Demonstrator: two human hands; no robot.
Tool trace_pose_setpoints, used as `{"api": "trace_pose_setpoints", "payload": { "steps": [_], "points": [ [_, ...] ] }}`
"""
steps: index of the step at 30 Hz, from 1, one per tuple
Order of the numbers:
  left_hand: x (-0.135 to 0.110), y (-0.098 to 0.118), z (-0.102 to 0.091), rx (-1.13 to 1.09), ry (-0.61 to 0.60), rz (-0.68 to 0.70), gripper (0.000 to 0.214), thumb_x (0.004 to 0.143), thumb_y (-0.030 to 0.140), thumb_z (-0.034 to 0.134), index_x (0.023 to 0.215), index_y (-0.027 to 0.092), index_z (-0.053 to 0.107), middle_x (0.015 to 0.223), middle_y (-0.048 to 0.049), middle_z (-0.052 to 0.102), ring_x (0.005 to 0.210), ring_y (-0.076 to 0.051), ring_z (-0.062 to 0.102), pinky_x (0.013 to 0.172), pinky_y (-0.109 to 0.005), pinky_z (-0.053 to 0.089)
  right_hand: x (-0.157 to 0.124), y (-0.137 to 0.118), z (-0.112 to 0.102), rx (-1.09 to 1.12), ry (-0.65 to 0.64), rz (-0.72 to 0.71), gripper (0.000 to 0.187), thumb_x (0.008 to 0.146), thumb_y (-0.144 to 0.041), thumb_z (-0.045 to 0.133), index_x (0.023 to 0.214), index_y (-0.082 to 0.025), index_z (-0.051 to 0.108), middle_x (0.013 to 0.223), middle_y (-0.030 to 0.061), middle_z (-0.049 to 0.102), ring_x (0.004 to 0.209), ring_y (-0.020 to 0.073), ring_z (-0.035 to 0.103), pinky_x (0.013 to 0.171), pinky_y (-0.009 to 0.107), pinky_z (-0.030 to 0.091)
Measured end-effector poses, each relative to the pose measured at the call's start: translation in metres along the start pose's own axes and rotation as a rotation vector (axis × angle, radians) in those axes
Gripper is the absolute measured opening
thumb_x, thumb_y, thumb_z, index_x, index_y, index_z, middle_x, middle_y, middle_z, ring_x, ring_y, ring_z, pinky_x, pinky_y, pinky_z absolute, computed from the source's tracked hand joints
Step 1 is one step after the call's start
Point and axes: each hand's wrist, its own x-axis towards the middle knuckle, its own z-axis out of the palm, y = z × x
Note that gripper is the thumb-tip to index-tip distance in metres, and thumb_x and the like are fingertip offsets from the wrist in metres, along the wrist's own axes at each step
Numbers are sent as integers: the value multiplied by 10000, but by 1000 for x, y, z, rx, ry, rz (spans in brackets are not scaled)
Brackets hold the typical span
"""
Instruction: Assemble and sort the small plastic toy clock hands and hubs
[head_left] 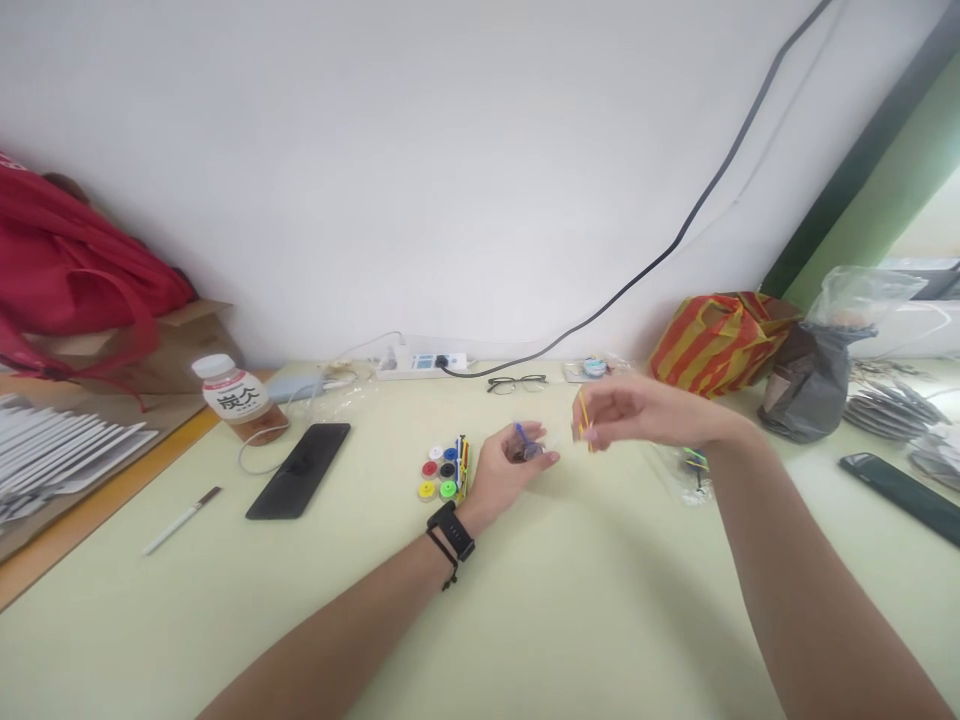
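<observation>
My left hand (pixel 510 465), with a black watch at the wrist, rests on the pale green table (pixel 570 600) and is closed round a small dark round part with a blue wire sticking up from it. My right hand (pixel 637 412) hovers just to its right, above the table, with its fingers pinched on a thin yellow wire. The two hands are a few centimetres apart. Left of my left hand lies a small board of coloured buttons (pixel 444 470): white, blue, red, black, yellow, green.
A black phone (pixel 300 470), a white pen (pixel 181 520) and a drink bottle (pixel 238 398) lie at the left. A power strip (pixel 421 364) and glasses (pixel 517 383) sit by the wall. A clear bag with wires (pixel 688 472), a striped bag (pixel 716 340) and a dark remote (pixel 900 494) are at the right.
</observation>
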Motion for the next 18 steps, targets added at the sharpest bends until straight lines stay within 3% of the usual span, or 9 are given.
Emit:
{"api": "trace_pose_setpoints", "payload": {
  "steps": [3, 6, 10, 13, 18],
  "points": [
    [-3, -1, 1, 40, -34, 43, 554, 621, 320, 958, 1106, 179, 730, 1167, -107, 735, 1033, -227, 691, 929, -352, 546, -1, -15, 3, 21, 370, -144, 347, 813, -547, 791, 916, -222, 727, 918, 58, 742, 857, 226, 719, 823, 389, 586],
    [-2, -2, 2, 82, -40, 54, 471, 658, 353, 936, 1044, 167, 743, 1063, -89, 737, 1013, -237, 681, 907, -358, 537, 3, -21, 12, -56, 548, -180, 367, 819, -573, 784, 900, -217, 745, 929, 75, 735, 824, 240, 721, 782, 397, 592],
    [0, -5, 3, 66, -8, 49, 386, 769, 449, 849, 990, 152, 739, 976, -80, 727, 910, -209, 672, 862, -355, 521, 9, -23, 22, -121, 588, -239, 371, 831, -587, 763, 850, -216, 759, 1046, 102, 710, 844, 253, 730, 736, 384, 600],
    [-1, -6, 2, 77, -31, 38, 465, 710, 427, 897, 1047, 155, 727, 1015, -79, 720, 914, -199, 662, 834, -329, 505, 13, -23, 27, -165, 605, -262, 374, 849, -597, 734, 861, -223, 751, 1049, 100, 710, 861, 252, 735, 774, 381, 613],
    [-2, -7, 0, 140, -89, 12, 552, 672, 420, 925, 1106, 154, 711, 979, -50, 706, 783, -149, 607, 719, -286, 463, 17, -18, 30, -314, 562, -174, 296, 902, -528, 685, 921, -234, 708, 932, 64, 748, 813, 244, 741, 747, 376, 604]
  ]
}}
